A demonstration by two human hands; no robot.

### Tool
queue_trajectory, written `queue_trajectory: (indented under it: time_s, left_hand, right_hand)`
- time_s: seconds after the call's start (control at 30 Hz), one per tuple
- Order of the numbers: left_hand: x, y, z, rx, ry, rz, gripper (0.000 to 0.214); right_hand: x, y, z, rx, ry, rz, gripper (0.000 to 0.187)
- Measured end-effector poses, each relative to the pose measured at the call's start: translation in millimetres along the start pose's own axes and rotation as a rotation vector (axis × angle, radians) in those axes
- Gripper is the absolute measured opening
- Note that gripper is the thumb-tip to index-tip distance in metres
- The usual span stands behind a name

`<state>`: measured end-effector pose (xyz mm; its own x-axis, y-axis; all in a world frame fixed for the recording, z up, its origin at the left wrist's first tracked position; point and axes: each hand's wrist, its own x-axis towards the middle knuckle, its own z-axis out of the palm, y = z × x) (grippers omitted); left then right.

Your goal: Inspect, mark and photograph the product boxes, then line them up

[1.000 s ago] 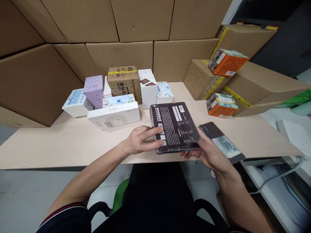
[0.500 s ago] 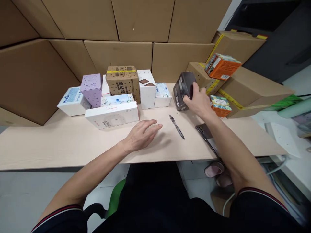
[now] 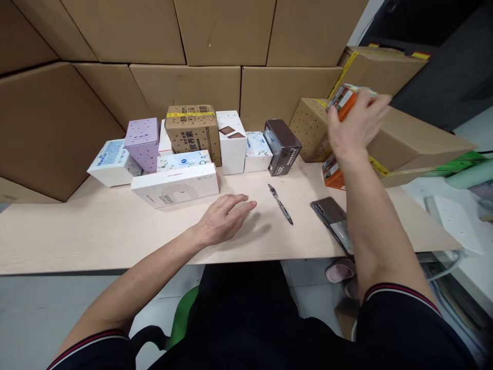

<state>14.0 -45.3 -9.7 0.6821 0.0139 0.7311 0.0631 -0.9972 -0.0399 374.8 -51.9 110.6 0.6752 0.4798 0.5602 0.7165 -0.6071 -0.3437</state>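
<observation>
My right hand (image 3: 358,121) is around an orange box (image 3: 344,102) that sits on a cardboard carton, with the thumb at its left side and the fingers across its top and right. Some blur softens these fingers, and they hide much of the box. My left hand (image 3: 225,218) hovers low over the table with its fingers stretched out and nothing in them. A dark brown box (image 3: 282,146) stands at the right end of the row of boxes. Between the hands lies a pen (image 3: 280,204); a phone (image 3: 331,221) lies beside my right forearm.
In the row stand a white power bank box (image 3: 177,187), a purple box (image 3: 141,144), a brown taped box (image 3: 194,133) and a white box with brown diamonds (image 3: 232,146). A second orange box (image 3: 333,174) is below my right wrist. Large cartons (image 3: 185,85) wall the back.
My right hand has let go of the dark brown box, which now stands turned beside the tissue-like white box, and moved up and right to the upper orange box. My left hand has barely moved.
</observation>
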Motion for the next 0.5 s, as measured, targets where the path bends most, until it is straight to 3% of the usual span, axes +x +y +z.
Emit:
queue_trajectory:
  time_s: [0.07,0.13,0.3,0.43,0.5]
  left_hand:
    - [-1,-1,0.7,-0.005,-0.001,-0.006,0.05]
    - [-2,-3,0.7,-0.012,-0.01,-0.023,0.05]
    - [-2,-7,-0.4,0.011,-0.021,-0.023,0.045]
    - [0,-6,-0.6,-0.006,0.007,-0.012,0.041]
    - [1,-4,-0.9,-0.067,0.03,-0.057,0.042]
  right_hand:
    - [24,2,-2,-0.054,0.011,0.136,0.09]
    - [42,4,0,-0.032,-0.04,0.206,0.093]
    - [55,14,8,0.044,-0.101,0.224,0.068]
    - [26,20,-13,0.365,0.047,0.152,0.057]
    - [-11,16,-32,0.723,-0.035,0.09,0.051]
